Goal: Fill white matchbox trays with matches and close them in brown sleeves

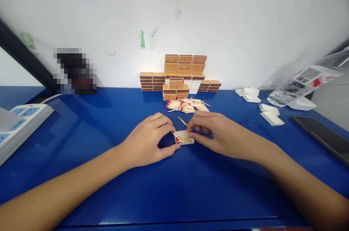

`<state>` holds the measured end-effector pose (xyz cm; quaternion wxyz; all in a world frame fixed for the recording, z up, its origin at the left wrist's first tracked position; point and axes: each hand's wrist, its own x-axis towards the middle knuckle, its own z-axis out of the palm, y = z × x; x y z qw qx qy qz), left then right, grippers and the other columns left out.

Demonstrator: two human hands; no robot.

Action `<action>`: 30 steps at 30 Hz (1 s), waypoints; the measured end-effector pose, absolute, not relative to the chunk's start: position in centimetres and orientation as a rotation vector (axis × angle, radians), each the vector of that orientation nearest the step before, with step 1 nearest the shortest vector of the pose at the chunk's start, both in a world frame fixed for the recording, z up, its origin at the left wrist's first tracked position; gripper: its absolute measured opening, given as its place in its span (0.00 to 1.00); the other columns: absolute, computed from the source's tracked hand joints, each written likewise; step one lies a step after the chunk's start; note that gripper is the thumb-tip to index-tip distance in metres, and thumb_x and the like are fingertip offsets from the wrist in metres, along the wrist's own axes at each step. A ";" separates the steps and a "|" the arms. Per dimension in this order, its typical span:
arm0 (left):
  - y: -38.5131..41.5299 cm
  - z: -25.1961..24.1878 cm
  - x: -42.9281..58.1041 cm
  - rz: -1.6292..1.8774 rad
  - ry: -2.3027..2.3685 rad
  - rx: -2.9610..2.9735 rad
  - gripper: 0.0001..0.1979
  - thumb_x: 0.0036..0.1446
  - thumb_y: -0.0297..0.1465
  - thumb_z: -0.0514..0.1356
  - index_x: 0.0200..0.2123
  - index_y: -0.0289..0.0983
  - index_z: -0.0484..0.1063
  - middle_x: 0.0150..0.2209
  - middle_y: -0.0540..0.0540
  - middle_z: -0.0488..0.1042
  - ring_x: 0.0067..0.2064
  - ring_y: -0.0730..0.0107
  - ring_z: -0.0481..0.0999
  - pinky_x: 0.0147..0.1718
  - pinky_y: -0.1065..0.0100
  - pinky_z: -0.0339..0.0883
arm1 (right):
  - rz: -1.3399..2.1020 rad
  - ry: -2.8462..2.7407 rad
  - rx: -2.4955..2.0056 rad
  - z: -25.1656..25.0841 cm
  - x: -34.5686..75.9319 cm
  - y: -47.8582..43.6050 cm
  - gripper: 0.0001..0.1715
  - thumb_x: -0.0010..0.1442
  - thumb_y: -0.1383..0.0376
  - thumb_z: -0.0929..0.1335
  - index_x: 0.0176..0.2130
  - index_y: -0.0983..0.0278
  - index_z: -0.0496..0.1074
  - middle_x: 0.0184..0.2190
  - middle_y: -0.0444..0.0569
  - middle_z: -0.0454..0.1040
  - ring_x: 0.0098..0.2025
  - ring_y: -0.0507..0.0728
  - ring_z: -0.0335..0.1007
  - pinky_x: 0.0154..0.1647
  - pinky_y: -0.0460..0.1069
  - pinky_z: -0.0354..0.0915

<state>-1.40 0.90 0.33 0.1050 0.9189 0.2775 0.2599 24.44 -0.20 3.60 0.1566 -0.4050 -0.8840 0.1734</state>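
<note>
A small white matchbox tray lies on the blue table with red-tipped matches inside, some lying crosswise. My left hand grips the tray's left end between thumb and fingers. Over its right end, the thumb and forefinger of my right hand are pinched close together; whether a match is between them is hidden. One loose match rests just behind the tray. Farther back is a heap of loose matches.
Stacked matchboxes stand against the wall behind the heap. White trays lie at the right near a tilted plastic bottle and a dark phone. A power strip sits on the left.
</note>
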 end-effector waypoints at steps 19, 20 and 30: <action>0.5 0.5 -1.4 0.803 0.761 2.747 0.09 0.65 0.35 0.66 0.43 0.36 0.77 0.45 0.42 0.80 0.48 0.56 0.77 0.49 0.54 0.74 | 0.648 -2.356 -1.123 1.8 22.3 -1.0 0.05 0.70 0.64 0.72 0.38 0.62 0.76 0.35 0.44 0.71 0.33 0.51 0.67 0.34 0.48 0.63; 0.5 0.6 -1.4 0.805 0.756 2.753 0.08 0.65 0.35 0.66 0.43 0.36 0.76 0.44 0.42 0.80 0.47 0.56 0.77 0.48 0.54 0.74 | 0.671 -2.347 -1.114 1.8 22.1 -1.1 0.05 0.69 0.65 0.72 0.38 0.62 0.76 0.35 0.43 0.70 0.32 0.51 0.67 0.34 0.48 0.63; 0.7 0.3 -1.4 0.835 0.776 2.720 0.10 0.64 0.35 0.67 0.44 0.35 0.76 0.44 0.42 0.80 0.46 0.57 0.77 0.49 0.55 0.74 | 0.458 -2.406 -1.052 2.4 23.5 -0.2 0.06 0.73 0.65 0.69 0.41 0.62 0.77 0.38 0.46 0.72 0.35 0.53 0.68 0.36 0.49 0.63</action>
